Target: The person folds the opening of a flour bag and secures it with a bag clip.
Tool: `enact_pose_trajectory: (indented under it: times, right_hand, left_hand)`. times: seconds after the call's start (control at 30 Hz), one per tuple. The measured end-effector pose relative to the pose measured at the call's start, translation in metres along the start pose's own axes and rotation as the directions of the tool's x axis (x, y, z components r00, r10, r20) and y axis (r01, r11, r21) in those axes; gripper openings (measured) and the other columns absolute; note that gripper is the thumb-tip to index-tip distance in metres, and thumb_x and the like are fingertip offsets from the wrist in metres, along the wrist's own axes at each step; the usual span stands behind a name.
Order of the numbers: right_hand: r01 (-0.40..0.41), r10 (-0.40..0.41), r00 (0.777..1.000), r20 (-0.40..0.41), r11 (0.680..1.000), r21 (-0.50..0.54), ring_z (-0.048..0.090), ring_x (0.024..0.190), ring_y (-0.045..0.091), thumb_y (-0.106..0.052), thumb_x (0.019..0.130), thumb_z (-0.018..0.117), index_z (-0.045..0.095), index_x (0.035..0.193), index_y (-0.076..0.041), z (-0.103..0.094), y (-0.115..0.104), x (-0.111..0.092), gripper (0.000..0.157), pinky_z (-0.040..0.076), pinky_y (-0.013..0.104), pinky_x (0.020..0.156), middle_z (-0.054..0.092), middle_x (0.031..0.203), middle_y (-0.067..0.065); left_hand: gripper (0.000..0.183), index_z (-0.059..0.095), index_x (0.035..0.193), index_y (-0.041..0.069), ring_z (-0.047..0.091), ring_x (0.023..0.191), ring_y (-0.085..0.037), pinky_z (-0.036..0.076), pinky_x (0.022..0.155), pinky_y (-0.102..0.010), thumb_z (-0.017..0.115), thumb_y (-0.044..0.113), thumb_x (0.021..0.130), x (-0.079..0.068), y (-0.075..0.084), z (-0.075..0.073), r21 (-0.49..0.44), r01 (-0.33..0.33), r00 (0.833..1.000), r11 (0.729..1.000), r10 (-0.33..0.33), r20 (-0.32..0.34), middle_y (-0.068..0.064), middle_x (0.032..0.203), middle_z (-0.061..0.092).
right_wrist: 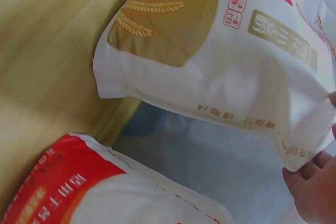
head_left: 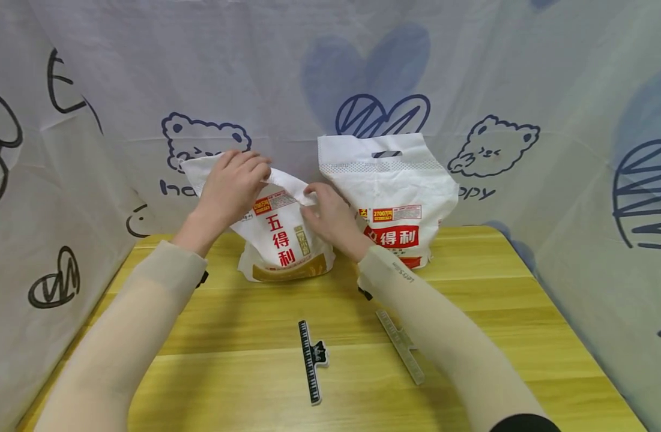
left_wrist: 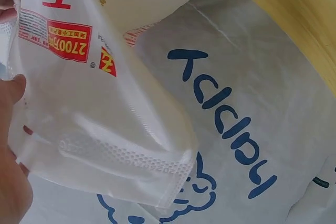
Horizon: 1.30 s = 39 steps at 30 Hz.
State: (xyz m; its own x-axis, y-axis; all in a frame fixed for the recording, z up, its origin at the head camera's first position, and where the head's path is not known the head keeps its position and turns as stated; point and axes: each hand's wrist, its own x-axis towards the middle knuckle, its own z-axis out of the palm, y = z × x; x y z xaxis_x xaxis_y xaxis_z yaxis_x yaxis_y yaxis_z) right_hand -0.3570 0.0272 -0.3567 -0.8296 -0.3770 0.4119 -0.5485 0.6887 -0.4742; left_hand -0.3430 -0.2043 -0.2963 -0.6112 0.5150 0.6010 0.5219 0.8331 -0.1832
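Right now, both hands are on the gold-based white bag [head_left: 276, 237], which stands toward the back of the wood-grain bench [head_left: 244, 384]. Its top edge slopes down from left to right. The left hand [head_left: 235, 180] grips that edge on the bag's left part, fingers bent over it; the right hand [head_left: 334, 216] pinches the bag's upper right corner between thumb and fingers. Just right of this bag stands a red-labelled white bag [head_left: 389, 189] with a handle slot. On its near side lie a black clip [head_left: 310, 363] and, farther right, a clear clip [head_left: 400, 348]. Behind it hangs a printed cloth [head_left: 287, 78].
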Motion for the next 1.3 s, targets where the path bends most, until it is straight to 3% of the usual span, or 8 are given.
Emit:
enact_pose_trajectory:
  times: [0.2,0.4,0.6,0.8,1.0,1.13,1.3]
  right_hand:
    - [0.014,-0.005,0.998,-0.057,0.988,0.155,0.054,0.132,0.027,-0.022,0.108,0.054,0.056,0.133,-0.003,0.010,0.004,-0.002,0.032,0.040,0.036,0.116,0.059,0.137,0.015]
    - [-0.061,0.105,0.986,-0.129,0.951,0.303,0.058,0.129,0.026,-0.015,0.108,0.053,0.060,0.128,-0.006,0.016,0.006,-0.005,0.023,0.044,0.037,0.113,0.064,0.133,0.012]
    - [-0.108,0.182,0.967,-0.181,0.928,0.357,0.062,0.120,0.025,-0.015,0.106,0.058,0.062,0.125,-0.009,0.021,0.007,-0.003,0.019,0.049,0.038,0.104,0.067,0.130,0.009]
    - [-0.068,0.174,0.956,-0.237,0.915,0.397,0.059,0.130,0.024,-0.011,0.104,0.061,0.058,0.132,-0.007,0.026,0.008,-0.003,0.029,0.045,0.035,0.111,0.066,0.134,0.011]
    - [-0.068,0.174,0.957,-0.230,0.911,0.406,0.058,0.133,0.022,-0.011,0.104,0.061,0.061,0.138,-0.009,0.026,0.010,-0.003,0.035,0.044,0.033,0.113,0.066,0.139,0.009]
    - [-0.079,0.174,0.957,-0.231,0.926,0.370,0.058,0.134,0.020,-0.013,0.104,0.061,0.064,0.139,-0.012,0.025,0.012,-0.003,0.035,0.044,0.032,0.113,0.065,0.142,0.005]
    - [-0.089,0.188,0.950,-0.250,0.929,0.359,0.060,0.133,0.019,-0.013,0.104,0.062,0.069,0.136,-0.016,0.024,0.014,-0.003,0.033,0.043,0.029,0.114,0.068,0.139,0.001]
  left_hand:
    - [0.014,0.063,0.107,0.006,0.058,0.128,-0.037,0.030,0.122,-0.054,0.071,0.014,0.099,0.005,0.002,-0.006,-0.018,0.082,0.987,0.996,-0.079,0.136,-0.016,0.128,0.069]
    - [0.027,0.062,0.109,0.007,0.056,0.129,-0.036,0.024,0.124,-0.052,0.070,0.031,0.100,0.009,0.002,-0.007,-0.025,0.126,0.974,0.992,-0.119,0.192,-0.016,0.128,0.068]
    - [0.024,0.065,0.118,0.006,0.059,0.125,-0.036,0.026,0.123,-0.052,0.056,0.026,0.107,0.011,0.002,-0.003,-0.049,0.139,0.982,0.989,-0.132,0.134,-0.015,0.123,0.071]
    - [0.027,0.065,0.127,0.006,0.060,0.125,-0.036,0.029,0.122,-0.052,0.062,0.019,0.104,0.011,0.002,0.000,-0.063,0.139,0.987,0.988,-0.133,0.095,-0.014,0.127,0.071]
    - [0.026,0.068,0.125,0.008,0.062,0.121,-0.035,0.035,0.117,-0.053,0.069,0.019,0.101,0.012,0.001,0.001,-0.040,0.147,0.987,0.988,-0.144,0.073,-0.012,0.125,0.072]
    - [0.025,0.071,0.120,0.009,0.063,0.120,-0.035,0.039,0.113,-0.054,0.074,0.021,0.098,0.013,0.000,0.002,-0.034,0.180,0.983,0.983,-0.178,0.050,-0.010,0.122,0.073]
    - [0.020,0.072,0.115,0.008,0.062,0.117,-0.035,0.039,0.113,-0.055,0.073,0.021,0.099,0.013,-0.001,0.003,-0.090,0.243,0.970,0.966,-0.240,0.045,-0.011,0.118,0.073]
